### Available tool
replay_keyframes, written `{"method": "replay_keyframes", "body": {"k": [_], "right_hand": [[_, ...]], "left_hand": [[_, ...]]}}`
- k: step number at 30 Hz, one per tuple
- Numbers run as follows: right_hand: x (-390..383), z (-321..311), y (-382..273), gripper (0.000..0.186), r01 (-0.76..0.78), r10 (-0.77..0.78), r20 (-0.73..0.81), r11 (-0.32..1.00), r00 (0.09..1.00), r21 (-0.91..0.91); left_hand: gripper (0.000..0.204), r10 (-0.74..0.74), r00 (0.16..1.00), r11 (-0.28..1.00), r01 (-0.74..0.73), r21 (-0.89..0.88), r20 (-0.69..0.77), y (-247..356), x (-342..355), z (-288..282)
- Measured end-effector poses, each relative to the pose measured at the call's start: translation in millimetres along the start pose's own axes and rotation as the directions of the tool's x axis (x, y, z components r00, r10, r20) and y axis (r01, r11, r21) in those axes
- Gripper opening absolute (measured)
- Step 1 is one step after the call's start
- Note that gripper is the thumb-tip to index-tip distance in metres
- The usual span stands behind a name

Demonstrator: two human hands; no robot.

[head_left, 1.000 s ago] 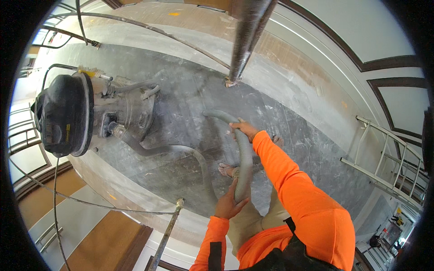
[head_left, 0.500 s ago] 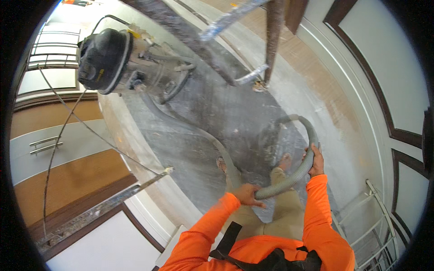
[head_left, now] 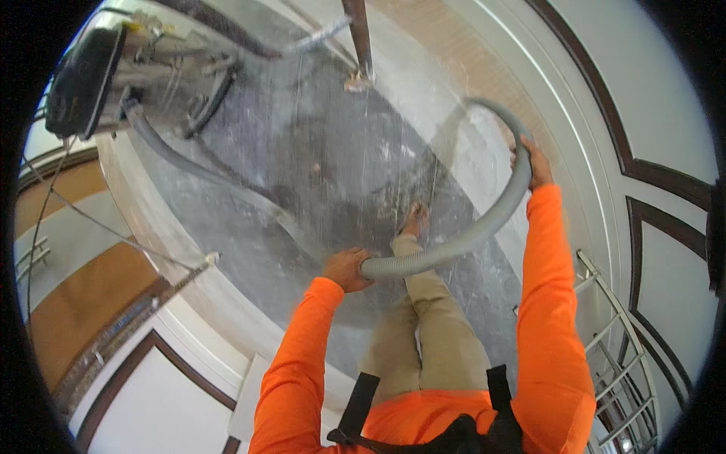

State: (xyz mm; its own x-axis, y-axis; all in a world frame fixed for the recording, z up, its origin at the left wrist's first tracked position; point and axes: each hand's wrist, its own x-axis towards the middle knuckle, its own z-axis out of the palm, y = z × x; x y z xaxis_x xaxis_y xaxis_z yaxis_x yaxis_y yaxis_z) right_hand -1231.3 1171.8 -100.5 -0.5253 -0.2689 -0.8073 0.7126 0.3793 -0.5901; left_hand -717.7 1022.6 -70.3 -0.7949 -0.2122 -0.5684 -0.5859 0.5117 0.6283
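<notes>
A ribbed grey vacuum hose (head_left: pixel 461 244) bends in a wide arc across the front of my body. My left hand (head_left: pixel 347 269) is wrapped round it in front of my legs. Farther right and forward, my right hand (head_left: pixel 535 163) grips the hose near its curved end, which arches toward the floor. From beside my left hand the hose runs back to a dusty drum vacuum cleaner (head_left: pixel 162 79) with a black top, at the far left.
Metal scaffold legs (head_left: pixel 361 45) stand ahead, with more scaffold bars (head_left: pixel 113 344) and crossed braces at left. A pale metal rack (head_left: pixel 616 333) leans near the right wall with dark-framed panels (head_left: pixel 673 242). Dusty grey sheeting (head_left: pixel 318 144) covers part of the floor.
Both hands have moved forward and apart, lifting the hose and widening its curve. The vacuum and scaffold now appear farther left as my view turned and my stance shifted.
</notes>
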Motion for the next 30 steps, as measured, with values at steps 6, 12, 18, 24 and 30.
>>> {"method": "replay_keyframes", "body": {"k": [6,12,18,24,30], "right_hand": [[0.8,21.3,58.6,0.05,0.169,-0.204,-0.055,0.911,0.977,-0.376],[41.0,-135.0,134.2,0.05,0.27,-0.425,-0.173,0.79,0.889,-0.551],[-1.9,-223.3,160.0,0.03,0.248,-0.3,-0.111,0.908,0.947,-0.337],[-52.1,-222.9,127.9,0.037,-0.005,-0.015,-0.115,0.984,0.993,-0.177],[-78.7,-244.6,85.1,0.05,0.011,0.002,0.075,0.984,0.997,-0.18]], "left_hand": [[0.055,-0.121,0.986,0.962,0.145,-0.232,0.112,59.2,-100.0,134.1],[0.064,-0.07,0.979,0.964,0.116,-0.241,0.19,149.5,-154.0,151.9],[0.052,-0.037,0.998,0.977,0.049,-0.209,0.059,221.8,-198.1,205.2],[0.042,-0.173,0.982,0.967,0.184,-0.178,0.075,305.7,-208.6,255.5],[0.036,-0.218,0.973,0.971,0.209,-0.118,-0.07,374.8,-202.6,264.2]]}}
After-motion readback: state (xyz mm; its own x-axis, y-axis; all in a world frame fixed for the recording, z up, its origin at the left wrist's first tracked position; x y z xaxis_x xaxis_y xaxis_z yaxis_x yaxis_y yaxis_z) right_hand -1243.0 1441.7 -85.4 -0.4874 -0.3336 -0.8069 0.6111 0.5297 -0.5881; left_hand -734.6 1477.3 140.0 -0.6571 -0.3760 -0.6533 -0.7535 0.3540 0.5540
